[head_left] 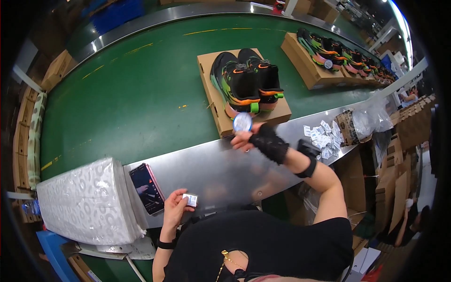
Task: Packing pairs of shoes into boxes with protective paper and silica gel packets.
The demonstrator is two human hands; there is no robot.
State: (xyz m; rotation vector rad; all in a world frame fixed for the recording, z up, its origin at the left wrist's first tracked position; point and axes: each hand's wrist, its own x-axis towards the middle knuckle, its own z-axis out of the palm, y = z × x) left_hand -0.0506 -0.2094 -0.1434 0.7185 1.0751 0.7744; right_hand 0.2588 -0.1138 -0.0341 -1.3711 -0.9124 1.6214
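Observation:
My left hand (176, 205) pinches a small flat white packet (190, 199) with printing on it, above the metal ledge beside a phone (147, 189). A black wrap covers my right hand (245, 138) and wrist, and the arm reaches across to the near edge of a brown shoebox (282, 112). Its fingers are curled together just beside a round, clear-and-blue disc (242, 122); whether they grip it is hard to make out. On the box stands a pair of black sneakers (242, 80) with orange and green trim, heels toward me.
A green conveyor belt (136, 108) runs beyond the metal ledge (221, 169). More boxes topped with sneakers (324, 51) line up at the far right. Loose white packets (324, 138) lie by plastic bags (366, 123). At left sits a plastic-wrapped stack of patterned paper (84, 202).

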